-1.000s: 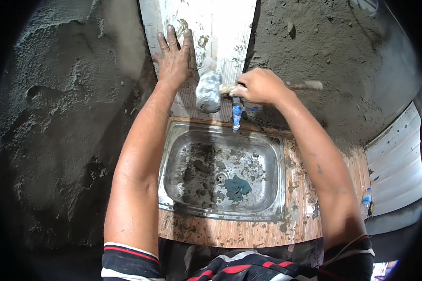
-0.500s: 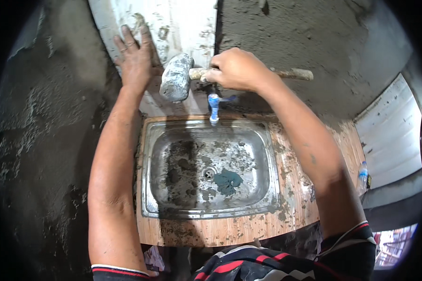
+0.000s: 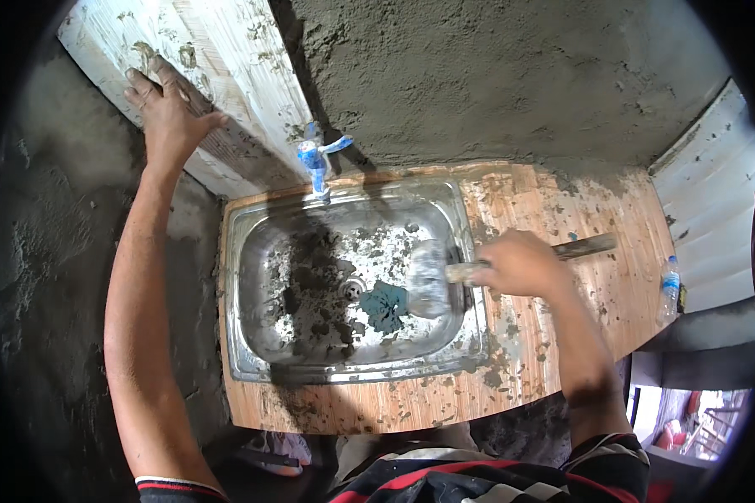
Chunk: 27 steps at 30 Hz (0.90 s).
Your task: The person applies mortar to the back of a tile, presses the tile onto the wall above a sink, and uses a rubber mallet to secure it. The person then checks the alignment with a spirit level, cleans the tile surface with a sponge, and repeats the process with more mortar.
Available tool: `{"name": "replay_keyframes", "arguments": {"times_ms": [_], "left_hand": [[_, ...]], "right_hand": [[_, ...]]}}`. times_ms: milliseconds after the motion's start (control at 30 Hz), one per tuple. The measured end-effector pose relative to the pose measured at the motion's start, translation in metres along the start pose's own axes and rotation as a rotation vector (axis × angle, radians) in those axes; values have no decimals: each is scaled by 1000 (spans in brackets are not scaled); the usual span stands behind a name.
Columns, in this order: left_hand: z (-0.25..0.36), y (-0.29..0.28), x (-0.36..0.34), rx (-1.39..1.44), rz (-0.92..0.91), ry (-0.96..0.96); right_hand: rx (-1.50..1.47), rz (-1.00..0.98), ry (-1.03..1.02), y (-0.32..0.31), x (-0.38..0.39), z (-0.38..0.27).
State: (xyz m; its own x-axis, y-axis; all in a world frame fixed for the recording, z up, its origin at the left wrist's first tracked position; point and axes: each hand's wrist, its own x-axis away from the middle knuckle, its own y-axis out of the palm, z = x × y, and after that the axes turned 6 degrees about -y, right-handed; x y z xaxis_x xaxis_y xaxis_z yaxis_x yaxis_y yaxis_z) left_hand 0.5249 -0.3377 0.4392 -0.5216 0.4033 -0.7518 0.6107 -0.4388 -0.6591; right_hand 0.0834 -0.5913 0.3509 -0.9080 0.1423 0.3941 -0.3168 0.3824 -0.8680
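Note:
My left hand (image 3: 172,121) lies with spread fingers against a white-smeared board (image 3: 235,67) that leans on the back wall. With my right hand (image 3: 520,264) I grip the wooden handle of a mallet (image 3: 430,281). Its thick, white-smeared head is blurred and hangs over the right side of the steel sink (image 3: 356,375). A blue-wrapped faucet (image 3: 315,163) stands behind the sink, beside the board's lower edge. In the basin, near the drain (image 3: 353,290), lies a dark green lump (image 3: 383,307) among cement splatters.
The wood-patterned counter (image 3: 528,335) is spattered with cement. A plastic bottle (image 3: 669,289) stands at its right end, next to a pale panel (image 3: 713,201). Rough cement walls (image 3: 495,84) rise behind and at the left.
My right hand has brought the mallet down and right, from in front of the board to over the sink. My left hand stays on the board; the whole view has shifted.

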Motion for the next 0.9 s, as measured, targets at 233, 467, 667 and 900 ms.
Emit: {"name": "replay_keyframes", "arguments": {"times_ms": [233, 467, 667, 900], "left_hand": [[7, 2, -5, 77, 93, 7], [1, 3, 4, 26, 69, 11], [8, -9, 1, 43, -42, -150], [35, -27, -7, 94, -212, -216]], "right_hand": [[-67, 346, -299, 48, -138, -63], [-49, 449, -230, 43, -223, -110], [-289, 633, -149, 43, -244, -109], [-315, 711, -136, 66, -258, -92]]}}
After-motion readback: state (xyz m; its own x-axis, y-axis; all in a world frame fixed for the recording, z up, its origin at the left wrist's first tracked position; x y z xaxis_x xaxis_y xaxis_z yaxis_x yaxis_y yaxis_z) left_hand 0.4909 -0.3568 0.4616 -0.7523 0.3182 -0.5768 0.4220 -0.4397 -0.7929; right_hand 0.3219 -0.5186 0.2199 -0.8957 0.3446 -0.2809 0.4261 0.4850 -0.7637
